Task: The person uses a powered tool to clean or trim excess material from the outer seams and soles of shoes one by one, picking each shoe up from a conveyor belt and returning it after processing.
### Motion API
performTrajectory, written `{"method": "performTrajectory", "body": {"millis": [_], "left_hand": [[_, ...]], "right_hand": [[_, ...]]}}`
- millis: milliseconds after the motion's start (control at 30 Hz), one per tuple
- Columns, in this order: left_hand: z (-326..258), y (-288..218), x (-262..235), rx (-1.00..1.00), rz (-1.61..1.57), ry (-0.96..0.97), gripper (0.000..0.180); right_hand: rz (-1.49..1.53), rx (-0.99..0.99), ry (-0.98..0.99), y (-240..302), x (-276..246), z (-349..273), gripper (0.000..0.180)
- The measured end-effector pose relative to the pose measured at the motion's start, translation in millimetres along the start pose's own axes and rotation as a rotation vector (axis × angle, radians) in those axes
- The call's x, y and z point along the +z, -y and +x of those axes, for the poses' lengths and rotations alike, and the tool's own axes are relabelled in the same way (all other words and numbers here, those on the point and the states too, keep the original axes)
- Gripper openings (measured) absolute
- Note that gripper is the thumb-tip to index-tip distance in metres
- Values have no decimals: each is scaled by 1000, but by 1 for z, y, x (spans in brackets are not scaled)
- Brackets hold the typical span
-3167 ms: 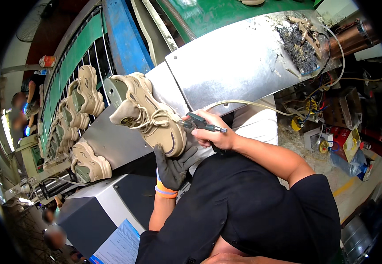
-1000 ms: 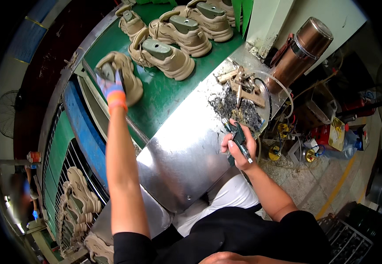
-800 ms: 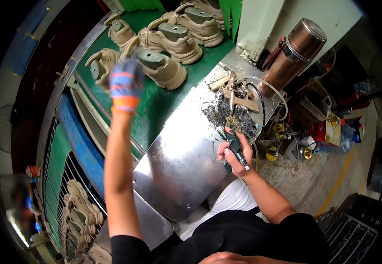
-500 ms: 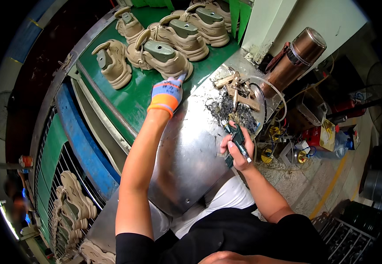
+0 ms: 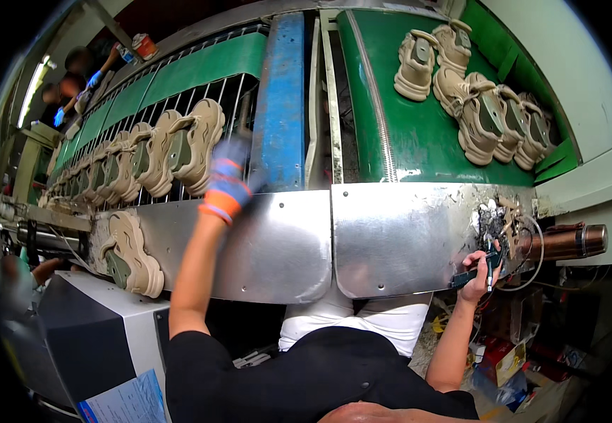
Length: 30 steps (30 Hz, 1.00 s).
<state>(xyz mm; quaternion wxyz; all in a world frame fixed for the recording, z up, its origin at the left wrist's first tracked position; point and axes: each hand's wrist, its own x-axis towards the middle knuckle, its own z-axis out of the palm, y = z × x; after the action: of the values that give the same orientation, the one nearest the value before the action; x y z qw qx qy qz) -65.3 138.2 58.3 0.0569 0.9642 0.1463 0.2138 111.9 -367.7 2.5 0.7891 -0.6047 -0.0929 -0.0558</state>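
Observation:
My left hand (image 5: 228, 185), in a blue-grey and orange glove, is over the near end of the wire rack. Motion smears its fingers, so their pose is unclear. Just left of it stands a beige sneaker (image 5: 204, 137) with a grey-green form inside; whether they touch, I cannot tell. It ends a row of similar sneakers (image 5: 152, 155) running to the far left. My bare right hand (image 5: 472, 273) is closed around a dark green hand tool (image 5: 493, 258) with silver fittings, like a small air gun, above the right end of the metal ledge (image 5: 405, 240).
More beige sneakers (image 5: 481, 125) rest on the green belt (image 5: 373, 106). A lone sneaker (image 5: 134, 254) lies at the ledge's left end. Beside the tool are brown scraps (image 5: 510, 218), a clear hose (image 5: 540, 247) and a copper flask (image 5: 567, 242). Another person's gloved hands (image 5: 60, 116) show far left.
The view has swung left. My left hand has gone from a sneaker on the green belt to the rack at left. My right hand still holds the green tool.

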Motion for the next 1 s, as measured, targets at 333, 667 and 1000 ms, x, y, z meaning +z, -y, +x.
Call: {"method": "performTrajectory", "body": {"millis": [333, 667, 1000], "left_hand": [[58, 168, -10, -535, -106, -27, 45], [-84, -81, -54, 365, -120, 269, 28], [-26, -213, -33, 725, 304, 386, 80]], "right_hand": [[12, 32, -46, -3, 5, 4, 52], [65, 67, -22, 0, 1, -1, 53], [96, -8, 19, -5, -12, 0, 53]]}}
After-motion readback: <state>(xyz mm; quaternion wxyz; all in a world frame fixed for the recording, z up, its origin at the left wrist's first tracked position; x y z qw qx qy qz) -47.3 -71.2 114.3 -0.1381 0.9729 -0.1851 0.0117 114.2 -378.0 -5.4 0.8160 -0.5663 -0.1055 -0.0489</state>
